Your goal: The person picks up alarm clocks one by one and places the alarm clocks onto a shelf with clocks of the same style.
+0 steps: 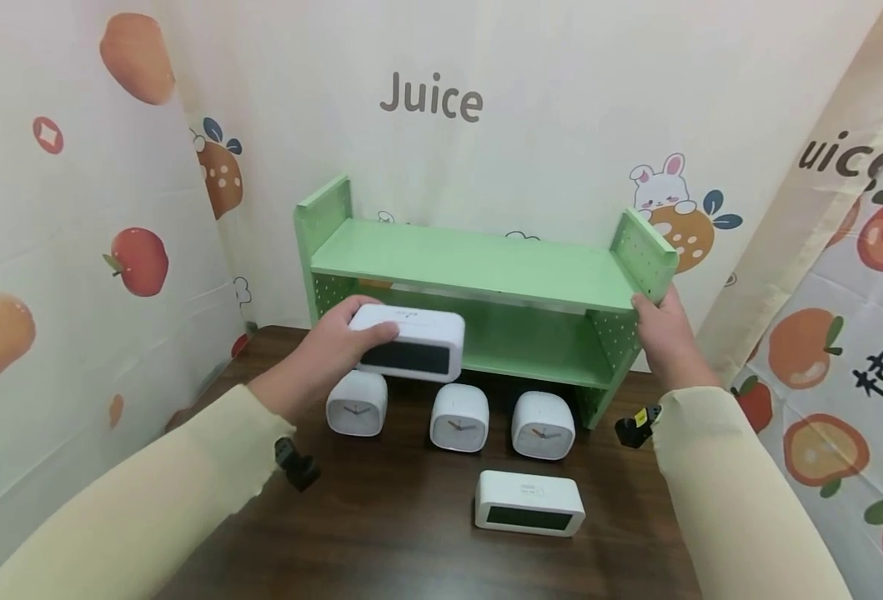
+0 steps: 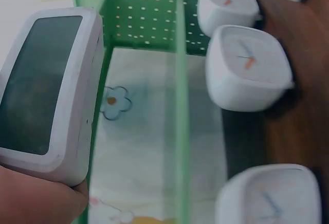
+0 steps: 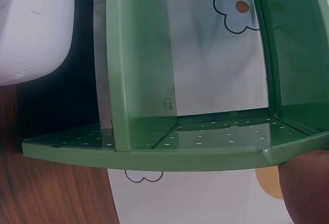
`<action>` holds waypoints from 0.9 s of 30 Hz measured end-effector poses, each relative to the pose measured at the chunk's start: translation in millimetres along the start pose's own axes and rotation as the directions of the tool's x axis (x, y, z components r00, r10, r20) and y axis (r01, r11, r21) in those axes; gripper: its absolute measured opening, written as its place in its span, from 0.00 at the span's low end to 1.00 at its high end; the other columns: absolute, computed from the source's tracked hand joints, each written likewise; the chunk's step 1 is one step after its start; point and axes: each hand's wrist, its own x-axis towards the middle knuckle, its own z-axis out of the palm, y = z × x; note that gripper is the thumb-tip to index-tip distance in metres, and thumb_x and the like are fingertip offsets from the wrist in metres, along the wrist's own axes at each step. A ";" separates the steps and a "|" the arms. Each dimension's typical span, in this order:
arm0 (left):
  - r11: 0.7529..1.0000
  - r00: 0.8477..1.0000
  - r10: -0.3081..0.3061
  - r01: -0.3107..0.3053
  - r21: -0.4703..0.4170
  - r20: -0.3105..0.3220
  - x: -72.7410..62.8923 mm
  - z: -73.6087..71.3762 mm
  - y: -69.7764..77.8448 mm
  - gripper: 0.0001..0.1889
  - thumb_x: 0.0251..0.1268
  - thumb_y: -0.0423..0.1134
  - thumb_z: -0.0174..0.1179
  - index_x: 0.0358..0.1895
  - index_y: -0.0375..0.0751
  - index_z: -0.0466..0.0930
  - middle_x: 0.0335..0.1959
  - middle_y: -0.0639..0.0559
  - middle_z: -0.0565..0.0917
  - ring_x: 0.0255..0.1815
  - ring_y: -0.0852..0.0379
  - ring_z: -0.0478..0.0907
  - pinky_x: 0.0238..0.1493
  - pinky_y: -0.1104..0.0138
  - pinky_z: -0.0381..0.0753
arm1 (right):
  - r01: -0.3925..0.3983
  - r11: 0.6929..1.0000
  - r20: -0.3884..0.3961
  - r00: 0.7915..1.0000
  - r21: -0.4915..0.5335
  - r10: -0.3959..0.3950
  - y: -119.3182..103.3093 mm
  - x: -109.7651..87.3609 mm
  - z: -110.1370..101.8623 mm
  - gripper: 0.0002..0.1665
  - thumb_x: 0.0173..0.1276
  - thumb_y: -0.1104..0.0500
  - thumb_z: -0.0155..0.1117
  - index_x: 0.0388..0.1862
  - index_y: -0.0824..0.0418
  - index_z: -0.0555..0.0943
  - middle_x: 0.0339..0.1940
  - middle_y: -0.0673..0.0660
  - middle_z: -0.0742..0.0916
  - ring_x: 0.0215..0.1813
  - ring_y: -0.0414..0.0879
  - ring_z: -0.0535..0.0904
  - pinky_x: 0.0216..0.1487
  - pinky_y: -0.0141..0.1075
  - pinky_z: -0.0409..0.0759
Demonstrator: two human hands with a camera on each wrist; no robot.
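My left hand (image 1: 336, 337) holds a white rectangular digital clock (image 1: 433, 329) in the air, thumb on its front and the dark display facing me. The clock is in front of a green two-tier shelf (image 1: 471, 260). In the left wrist view the dark display (image 2: 41, 82) fills the left side. My right hand (image 1: 668, 335) grips the right side panel of the shelf; the right wrist view shows only part of that hand (image 3: 308, 185) at the panel's edge. Below the lower tier stand three white analog clocks: left (image 1: 356, 406), middle (image 1: 459, 419) and right (image 1: 543, 427).
A second white digital clock (image 1: 529, 504) lies on the dark wooden table (image 1: 381, 533), in front of the right analog clock. Behind the shelf hangs a fruit-printed curtain (image 1: 524, 100), which continues on both sides.
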 end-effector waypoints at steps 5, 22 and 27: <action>0.996 0.996 0.086 -0.086 0.023 0.005 18.6 10.4 34.0 0.33 0.71 0.55 0.65 0.71 0.43 0.66 0.65 0.47 0.74 0.63 0.47 0.70 0.68 0.48 0.70 | -0.020 1.000 0.013 1.000 -0.011 0.020 -5.0 1.2 -1.9 0.35 0.87 0.51 0.34 0.86 0.49 0.39 0.83 0.62 0.57 0.80 0.57 0.55 0.78 0.60 0.53; 0.981 0.981 0.192 -0.192 0.032 0.002 69.9 40.3 105.2 0.31 0.66 0.61 0.68 0.64 0.47 0.71 0.54 0.52 0.78 0.54 0.51 0.76 0.56 0.58 0.76 | -0.012 0.999 0.031 0.999 0.032 0.011 -2.5 0.0 0.7 0.35 0.87 0.52 0.34 0.86 0.45 0.39 0.83 0.60 0.56 0.81 0.55 0.54 0.79 0.58 0.52; 0.978 0.978 0.208 -0.208 -0.007 0.002 83.6 60.5 117.9 0.33 0.66 0.60 0.68 0.65 0.46 0.70 0.55 0.52 0.78 0.55 0.51 0.76 0.55 0.60 0.76 | -0.005 0.999 0.018 1.000 0.043 0.004 -1.9 2.1 1.7 0.35 0.86 0.53 0.33 0.86 0.48 0.40 0.83 0.61 0.56 0.81 0.56 0.53 0.79 0.59 0.49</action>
